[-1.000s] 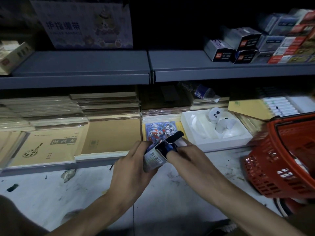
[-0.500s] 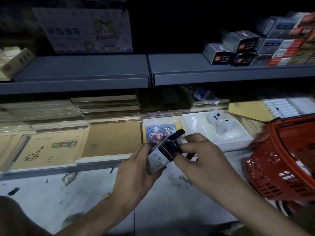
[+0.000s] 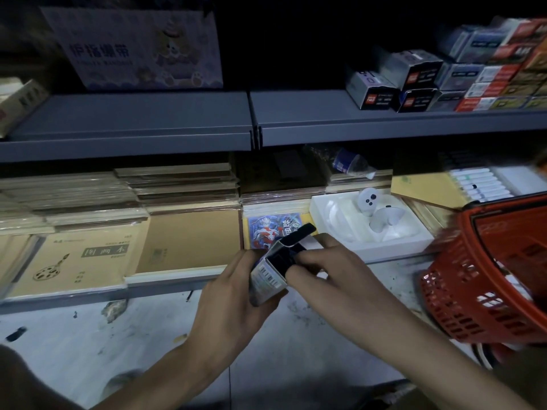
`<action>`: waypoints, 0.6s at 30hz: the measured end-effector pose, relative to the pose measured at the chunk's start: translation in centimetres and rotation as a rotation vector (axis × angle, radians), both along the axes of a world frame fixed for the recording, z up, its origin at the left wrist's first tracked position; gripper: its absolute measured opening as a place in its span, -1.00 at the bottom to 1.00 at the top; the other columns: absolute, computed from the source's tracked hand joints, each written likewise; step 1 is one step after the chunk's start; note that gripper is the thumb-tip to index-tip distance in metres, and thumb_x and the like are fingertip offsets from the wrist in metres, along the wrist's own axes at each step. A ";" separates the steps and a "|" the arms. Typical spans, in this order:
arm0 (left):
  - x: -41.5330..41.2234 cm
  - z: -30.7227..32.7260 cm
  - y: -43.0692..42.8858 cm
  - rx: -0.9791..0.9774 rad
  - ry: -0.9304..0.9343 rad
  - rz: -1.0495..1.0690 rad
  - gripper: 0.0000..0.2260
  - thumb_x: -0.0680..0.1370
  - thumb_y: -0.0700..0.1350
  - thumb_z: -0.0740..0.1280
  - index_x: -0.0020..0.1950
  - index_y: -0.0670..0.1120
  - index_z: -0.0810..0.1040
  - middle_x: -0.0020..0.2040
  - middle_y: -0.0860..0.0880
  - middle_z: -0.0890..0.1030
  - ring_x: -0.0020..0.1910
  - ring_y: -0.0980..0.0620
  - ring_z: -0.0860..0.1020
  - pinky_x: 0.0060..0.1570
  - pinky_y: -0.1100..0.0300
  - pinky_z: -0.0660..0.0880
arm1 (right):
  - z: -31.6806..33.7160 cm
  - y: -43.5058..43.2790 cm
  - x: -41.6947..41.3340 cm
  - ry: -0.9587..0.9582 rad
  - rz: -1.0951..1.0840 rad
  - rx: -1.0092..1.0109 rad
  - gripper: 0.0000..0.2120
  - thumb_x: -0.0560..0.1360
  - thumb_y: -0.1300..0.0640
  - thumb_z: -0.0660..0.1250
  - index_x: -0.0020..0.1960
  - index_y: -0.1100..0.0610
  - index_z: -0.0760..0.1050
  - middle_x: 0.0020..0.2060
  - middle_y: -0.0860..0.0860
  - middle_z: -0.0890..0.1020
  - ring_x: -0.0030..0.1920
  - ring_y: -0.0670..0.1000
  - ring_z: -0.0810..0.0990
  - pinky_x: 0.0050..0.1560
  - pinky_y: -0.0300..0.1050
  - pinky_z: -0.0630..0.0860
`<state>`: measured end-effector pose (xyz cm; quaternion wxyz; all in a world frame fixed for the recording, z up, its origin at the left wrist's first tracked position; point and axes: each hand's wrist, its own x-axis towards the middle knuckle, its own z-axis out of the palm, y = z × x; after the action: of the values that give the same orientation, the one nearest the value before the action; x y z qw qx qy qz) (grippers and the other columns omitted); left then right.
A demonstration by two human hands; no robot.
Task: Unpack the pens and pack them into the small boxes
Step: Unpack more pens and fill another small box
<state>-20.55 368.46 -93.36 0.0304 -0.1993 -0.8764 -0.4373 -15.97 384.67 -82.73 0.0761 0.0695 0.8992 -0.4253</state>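
A person crouched before low stationery shelving works a small silver-white cardboard box (image 3: 268, 278) with a barcode on its side, held in the air above the pale, scuffed floor (image 3: 88, 350) just in front of the bottom shelf. On my feed the left hand (image 3: 233, 294) grasps the box from below and behind, fingers and thumb wrapped round its body, tilting the open end up and to the right. The dark end flap (image 3: 299, 232) stands raised above the mouth. The right hand (image 3: 334, 279) meets the box at that opening, its fingers curled, with thumb and forefinger closed on the dark contents (image 3: 281, 260) that fill the mouth. I cannot make out single pens in that dark mass. Behind the hands, on the bottom shelf, lie a card printed with a red-and-blue costumed figure (image 3: 270, 230), tan paper-covered notebooks (image 3: 88, 255) in stacks to the left, and a white moulded tray (image 3: 331, 211) carrying two white handheld controllers (image 3: 376, 211). A red plastic mesh shopping basket (image 3: 488, 276) sits at the right, near the right forearm. On the grey metal shelf above (image 3: 133, 119), small printed cartons (image 3: 414, 81) are stacked at the right.
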 end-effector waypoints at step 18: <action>-2.9 1.3 -0.7 1.008 -1.113 0.442 -0.70 0.49 -0.15 0.51 0.18 -0.17 0.55 -0.11 -0.19 0.73 -0.22 -0.13 0.73 -0.32 0.06 0.66 | -4.0 -2.5 1.8 0.109 0.058 0.443 -0.64 0.51 -0.30 0.24 -0.10 -0.04 0.58 -0.24 -0.14 0.68 -0.24 -0.11 0.63 -0.14 -0.06 0.59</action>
<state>-23.42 367.72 -92.05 -0.2404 0.2661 -0.4780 -0.8019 -14.21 382.14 -86.78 0.0224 0.0357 0.9750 -0.2181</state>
